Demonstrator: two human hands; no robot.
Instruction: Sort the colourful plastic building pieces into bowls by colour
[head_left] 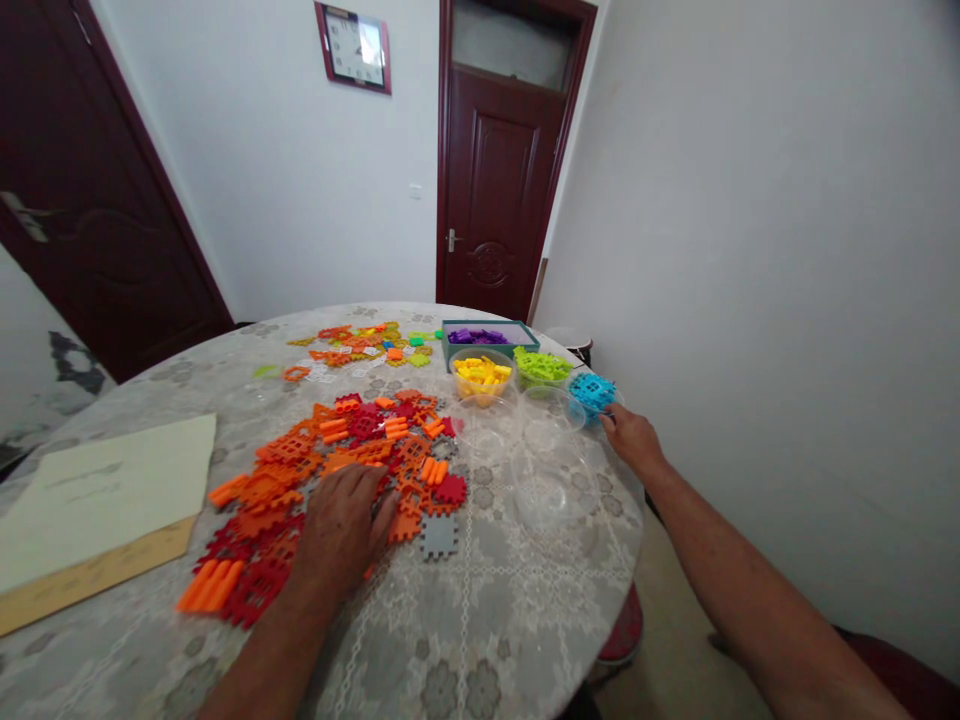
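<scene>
My left hand point(345, 515) lies palm down on a pile of red and orange plastic building pieces point(289, 455), thumb apart from the fingers. Its fingertips dip among the orange pieces, and nothing shows held in it. At the table's right side, my right hand point(634, 440) reaches to a clear plastic bowl heaped with blue building pieces point(592, 391). Thumb and fingers close at the near rim of that bowl. A grey square piece point(439, 537) with notched edges lies right of the left hand.
Clear bowls hold yellow pieces point(482, 373) and green pieces point(541, 366). Purple pieces point(478, 337) fill a teal box point(448, 352). Transparent bowls point(555, 490) stand nearer. Mixed pieces point(375, 343) lie farther back; a pale paper sheet point(112, 490) is at left.
</scene>
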